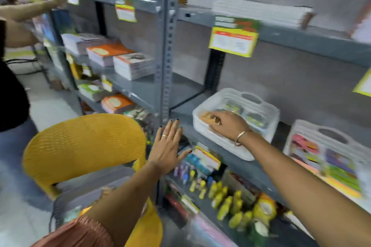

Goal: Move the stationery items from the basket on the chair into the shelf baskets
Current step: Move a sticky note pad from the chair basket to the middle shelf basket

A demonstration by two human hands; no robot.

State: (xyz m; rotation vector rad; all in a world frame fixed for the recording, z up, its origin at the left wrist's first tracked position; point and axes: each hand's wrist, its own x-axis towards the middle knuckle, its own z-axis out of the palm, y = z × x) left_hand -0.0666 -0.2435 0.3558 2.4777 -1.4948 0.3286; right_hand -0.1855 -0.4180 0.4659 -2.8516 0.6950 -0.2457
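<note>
A grey basket (pixel 84 190) with a few stationery packs sits on the seat of a yellow chair (pixel 84 142) at lower left. On the grey shelf stands a white basket (pixel 259 106) holding small packs. My right hand (pixel 226 124) reaches into it, fingers curled over an orange pack (pixel 206 116); whether it grips the pack is unclear. My left hand (pixel 168 146) hovers flat with fingers spread beside the shelf post, holding nothing. A second white basket (pixel 313 132) at right holds colourful packs.
Grey metal shelves carry stacks of notebooks (pixel 120 58) on the left bay and yellow price tags (pixel 233 41) on the edges. Yellow glue bottles (pixel 226 200) fill the lower shelf. Another person (pixel 12 78) stands at far left, arm raised to the shelves.
</note>
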